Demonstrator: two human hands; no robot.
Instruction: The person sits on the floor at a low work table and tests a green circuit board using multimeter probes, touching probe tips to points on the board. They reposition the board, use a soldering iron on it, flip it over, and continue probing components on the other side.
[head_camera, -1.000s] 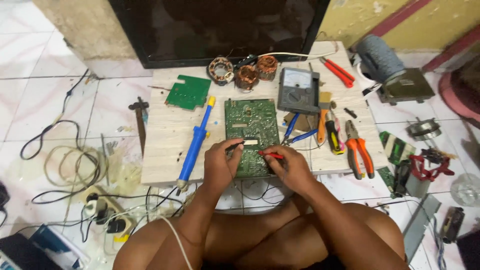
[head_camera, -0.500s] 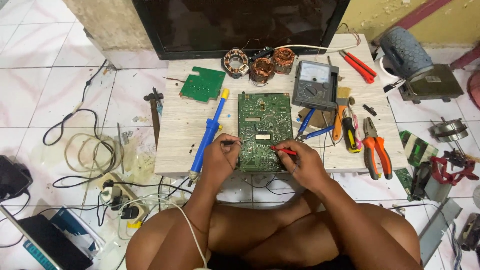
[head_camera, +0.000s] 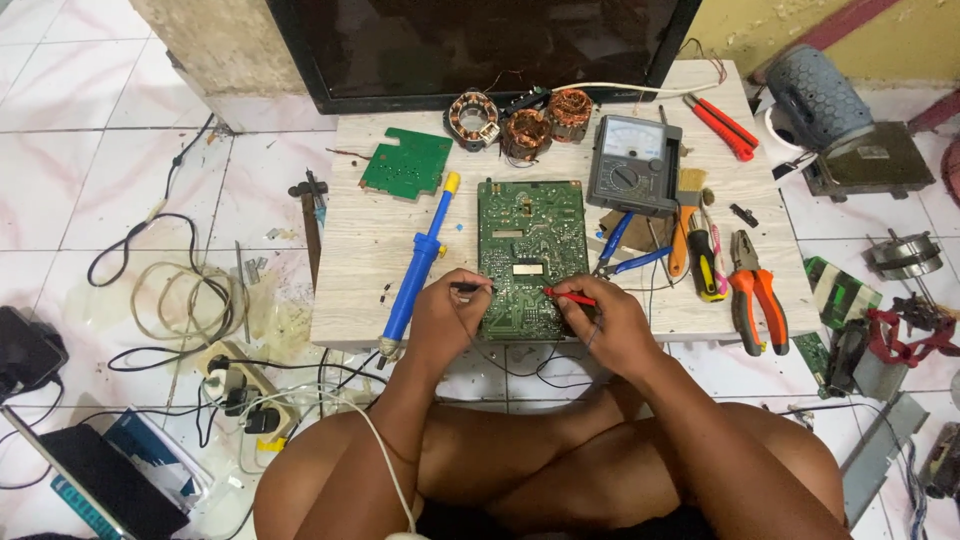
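We held the black probe (head_camera: 470, 287) pinched in our left hand (head_camera: 445, 318) and the red probe (head_camera: 570, 295) pinched in our right hand (head_camera: 612, 325), both tips resting on the near part of the green circuit board (head_camera: 530, 250). The board lay flat near the front edge of the counter (head_camera: 360, 270), close to us, seemingly so both wrists could rest on the wood. The meter (head_camera: 633, 178) sat just beyond the board, dial facing us for reading. A blue solder sucker (head_camera: 420, 265) lay just left of the board; the pliers (head_camera: 755, 290) and screwdrivers (head_camera: 695, 255) lay to the right. Bare wood remained at the left of the counter.
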